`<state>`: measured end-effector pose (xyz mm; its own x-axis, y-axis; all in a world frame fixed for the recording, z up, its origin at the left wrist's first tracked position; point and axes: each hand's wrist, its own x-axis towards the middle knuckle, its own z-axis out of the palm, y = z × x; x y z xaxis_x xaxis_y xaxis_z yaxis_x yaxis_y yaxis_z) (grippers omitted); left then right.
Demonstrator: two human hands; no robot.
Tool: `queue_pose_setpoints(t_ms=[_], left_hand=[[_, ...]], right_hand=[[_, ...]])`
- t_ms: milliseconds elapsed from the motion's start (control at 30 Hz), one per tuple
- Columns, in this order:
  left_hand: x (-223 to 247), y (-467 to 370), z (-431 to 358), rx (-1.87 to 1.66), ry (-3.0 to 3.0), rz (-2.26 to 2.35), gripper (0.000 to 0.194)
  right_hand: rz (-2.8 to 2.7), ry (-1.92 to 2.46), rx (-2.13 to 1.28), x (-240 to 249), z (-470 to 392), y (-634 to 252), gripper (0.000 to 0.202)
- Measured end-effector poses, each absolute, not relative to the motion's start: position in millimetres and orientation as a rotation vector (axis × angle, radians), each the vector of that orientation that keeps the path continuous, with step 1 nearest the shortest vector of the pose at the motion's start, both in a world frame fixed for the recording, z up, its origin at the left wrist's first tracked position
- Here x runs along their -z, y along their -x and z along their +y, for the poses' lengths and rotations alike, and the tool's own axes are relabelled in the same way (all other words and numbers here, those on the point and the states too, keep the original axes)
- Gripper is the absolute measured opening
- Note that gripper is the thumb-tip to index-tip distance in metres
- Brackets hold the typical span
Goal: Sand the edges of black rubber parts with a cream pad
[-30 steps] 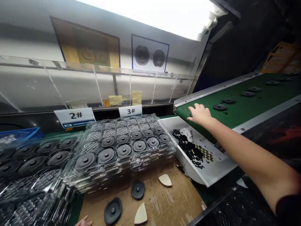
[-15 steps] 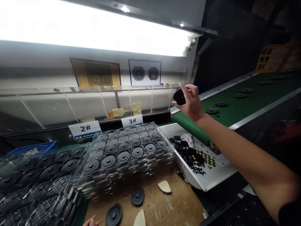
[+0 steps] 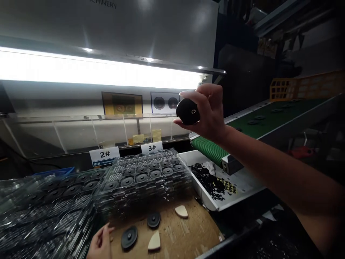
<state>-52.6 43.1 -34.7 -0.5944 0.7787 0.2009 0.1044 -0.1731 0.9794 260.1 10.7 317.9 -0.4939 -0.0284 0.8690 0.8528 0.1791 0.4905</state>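
Raised in front of the clear compartments, my right hand [image 3: 211,111] grips a round black disc [image 3: 185,112] by its edge between thumb and fingers. The disc's face, with a small light ring, is turned toward me. Low at the board's left edge, my left hand [image 3: 100,242] has its fingers curled together; whether they hold anything is hidden. Close to its right lies a dark disc with a raised centre [image 3: 129,237] on the brown board [image 3: 188,239]. A smaller dark disc [image 3: 153,219] and two pale wedge-shaped pieces, one front [image 3: 154,241] and one back [image 3: 181,211], lie there too.
Stacked clear trays [image 3: 145,180] hold dark discs behind the board; more trays [image 3: 64,205] stand left. A white tray [image 3: 212,205] of small black parts sits right. A green conveyor [image 3: 242,126] carries discs past my right arm. A bright lamp [image 3: 102,70] hangs above.
My right hand has moved left with the black disc, whose face is now turned toward me. More of my left hand shows at the board's left edge. The camera view has tilted up.
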Motion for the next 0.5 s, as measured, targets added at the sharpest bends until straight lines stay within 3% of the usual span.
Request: queue_pose_setpoints(t_ms=[100,200,300,400,500], left_hand=[[-8,21,32,-1.938,-1.256,1.346,0.043],[-46,-13,7,-2.096,-1.539,1.027,0.056],[-56,-31,-17,-2.265,-1.915,0.762,0.068],[-38,-29,-34,-2.223,-2.512,0.581,0.068],[-5,-18,-46,-1.865,-2.713,0.713,0.057]], right_hand=[[-1.754,0.747,1.276,-308,-1,-244,0.051],[-2.036,0.765,0.803,-277,-10,-217,0.052],[-2.347,0.847,-0.239,-224,-18,-193,0.051],[-2.075,0.999,-1.406,-160,-24,-181,0.044],[-1.765,1.016,-1.864,-97,-29,-174,0.036]])
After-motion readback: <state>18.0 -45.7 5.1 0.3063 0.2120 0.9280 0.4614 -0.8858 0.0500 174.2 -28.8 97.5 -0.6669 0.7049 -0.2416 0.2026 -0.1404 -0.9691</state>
